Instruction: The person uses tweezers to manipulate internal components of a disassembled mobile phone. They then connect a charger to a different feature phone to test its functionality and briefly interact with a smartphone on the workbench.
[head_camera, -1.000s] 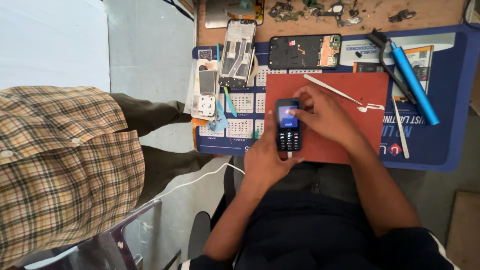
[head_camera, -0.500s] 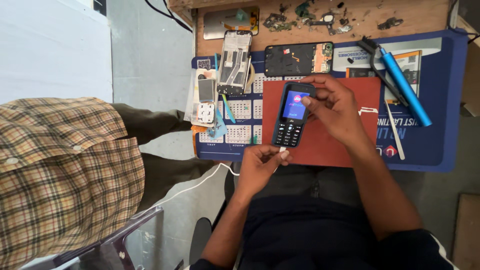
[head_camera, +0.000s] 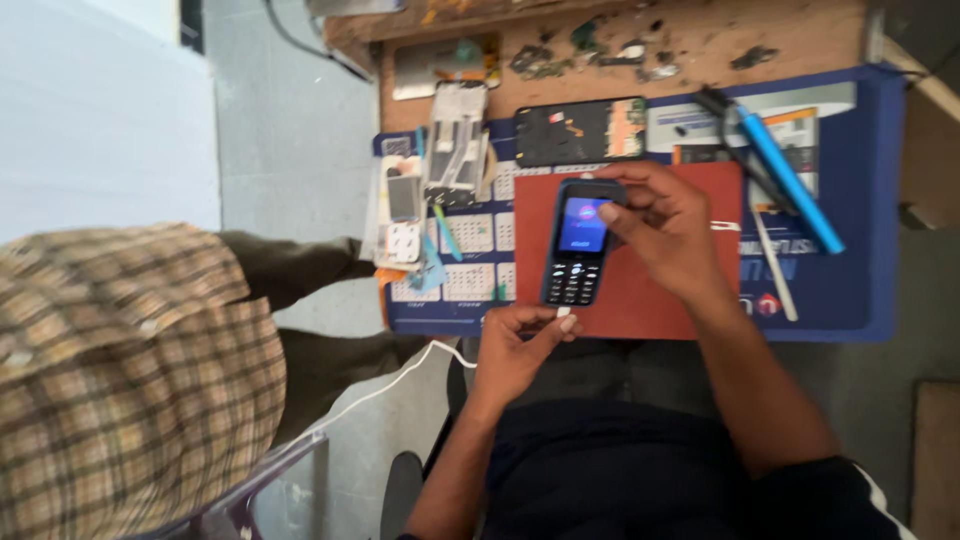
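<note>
I have the right hand (head_camera: 665, 235) wrapped around the top of the keypad phone (head_camera: 578, 243), thumb lying against its lit screen, so that hand is clamped on the phone, which stands over the red mat (head_camera: 640, 300) near the front edge of the blue work mat (head_camera: 860, 200). My left hand (head_camera: 515, 345) sits just below the phone's bottom end, fingers pinched together on a small white plug (head_camera: 565, 313) whose white cable (head_camera: 400, 375) runs off to the left. To do this well I'd hold the phone steady and line the plug squarely with the bottom edge, easing it rather than forcing. A blue tool (head_camera: 790, 180) and a dismantled phone (head_camera: 580, 130) lie beyond.
</note>
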